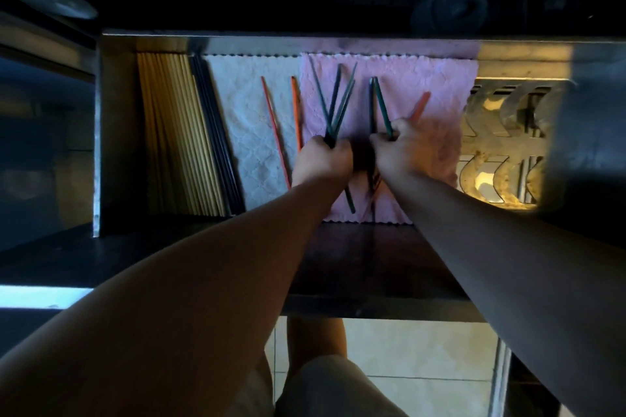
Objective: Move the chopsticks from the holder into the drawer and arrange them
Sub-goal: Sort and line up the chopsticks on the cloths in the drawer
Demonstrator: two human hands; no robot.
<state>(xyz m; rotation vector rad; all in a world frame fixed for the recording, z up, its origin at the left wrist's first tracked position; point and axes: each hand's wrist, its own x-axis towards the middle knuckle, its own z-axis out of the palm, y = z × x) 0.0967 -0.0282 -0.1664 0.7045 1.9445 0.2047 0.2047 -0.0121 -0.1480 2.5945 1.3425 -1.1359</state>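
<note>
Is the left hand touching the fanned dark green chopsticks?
Touching. Head view: the left hand grips the fanned dark green chopsticks, fingers curled round them.

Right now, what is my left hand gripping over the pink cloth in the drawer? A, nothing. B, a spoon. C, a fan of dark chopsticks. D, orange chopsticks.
C: the left hand grips a fan of dark chopsticks spread over the pink cloth, while the orange chopsticks lie loose beside it.

Head camera looks steeply down, close above the drawer (117,145).
</note>
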